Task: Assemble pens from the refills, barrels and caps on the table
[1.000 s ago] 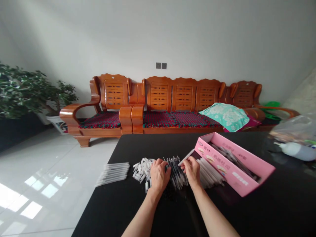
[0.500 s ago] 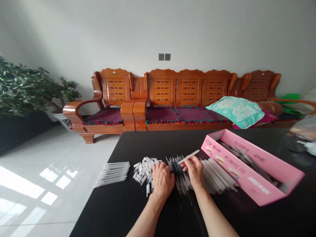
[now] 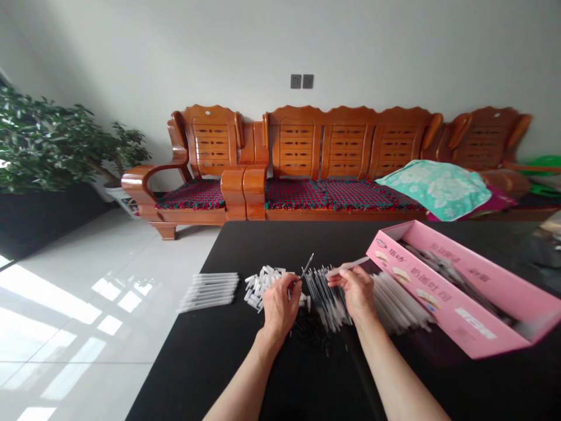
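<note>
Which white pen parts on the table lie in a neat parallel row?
The barrels at the table's left edge, set side by side; the short white pieces beside them lie in a loose heap.

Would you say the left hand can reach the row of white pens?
Probably yes: the left hand sits near the row of white pens, with only a low pile of white caps between.

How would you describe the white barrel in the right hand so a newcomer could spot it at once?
On the black table, find the pink cardboard box at the right. Just left of it lies a heap of white barrels, and beside that the right hand pinches one white pen barrel. It alone is lifted off the table, angled up and away from the heap.
</note>
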The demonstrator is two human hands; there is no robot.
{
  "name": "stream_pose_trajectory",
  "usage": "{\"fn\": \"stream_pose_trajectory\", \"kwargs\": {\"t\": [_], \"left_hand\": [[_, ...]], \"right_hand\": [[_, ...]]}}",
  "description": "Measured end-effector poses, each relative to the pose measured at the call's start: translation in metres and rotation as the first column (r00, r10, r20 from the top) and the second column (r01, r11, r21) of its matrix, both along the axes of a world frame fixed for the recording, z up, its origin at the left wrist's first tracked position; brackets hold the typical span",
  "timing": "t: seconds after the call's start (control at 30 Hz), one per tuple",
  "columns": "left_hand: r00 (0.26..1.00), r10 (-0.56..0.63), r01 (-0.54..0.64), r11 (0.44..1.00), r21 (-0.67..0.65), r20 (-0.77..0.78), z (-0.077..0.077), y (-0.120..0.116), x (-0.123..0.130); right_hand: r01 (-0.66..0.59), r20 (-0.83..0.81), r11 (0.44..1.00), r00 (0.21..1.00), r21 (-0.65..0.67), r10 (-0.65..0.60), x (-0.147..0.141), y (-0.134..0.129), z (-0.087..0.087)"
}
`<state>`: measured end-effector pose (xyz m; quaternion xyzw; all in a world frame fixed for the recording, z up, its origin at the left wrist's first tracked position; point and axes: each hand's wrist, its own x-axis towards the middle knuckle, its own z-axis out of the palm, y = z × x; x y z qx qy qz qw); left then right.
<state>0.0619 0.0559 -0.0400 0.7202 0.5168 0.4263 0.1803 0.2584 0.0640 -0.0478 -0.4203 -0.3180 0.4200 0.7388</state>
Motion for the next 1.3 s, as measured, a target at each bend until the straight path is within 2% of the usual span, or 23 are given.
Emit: {"fn": "stream_pose_trajectory", "kwargs": {"t": [0.1,0.2,0.47,1.0,1.3], "left_hand": [[0.995,-0.059,0.063,0.997,-0.05,0.076,-0.007,-0.001,-0.004],[0.987,-0.119,0.124,0.991,-0.045,0.112,-0.009,0.004,-0.003],[0.967,-0.254,0.254,0.966,-0.036,0.003,-0.003,0.011,-0.006],[0.966,-0.256,0.253,0.965,-0.064,-0.038,0.002,0.007,-0.008],[0.975,-0.215,0.211,0.975,-0.064,-0.056,0.005,0.008,-0.014]], "right_hand": [[-0.043,-0.017,0.999,0.999,-0.012,0.043,-0.005,0.0,-0.001],[-0.076,-0.022,0.997,0.997,0.003,0.076,-0.005,0.002,-0.004],[-0.026,-0.062,0.998,0.998,0.056,0.03,0.018,0.0,-0.004],[-0.039,-0.03,0.998,0.999,0.052,0.041,0.013,-0.006,-0.006],[-0.055,-0.029,0.998,0.998,0.039,0.056,0.012,-0.007,-0.008]]}}
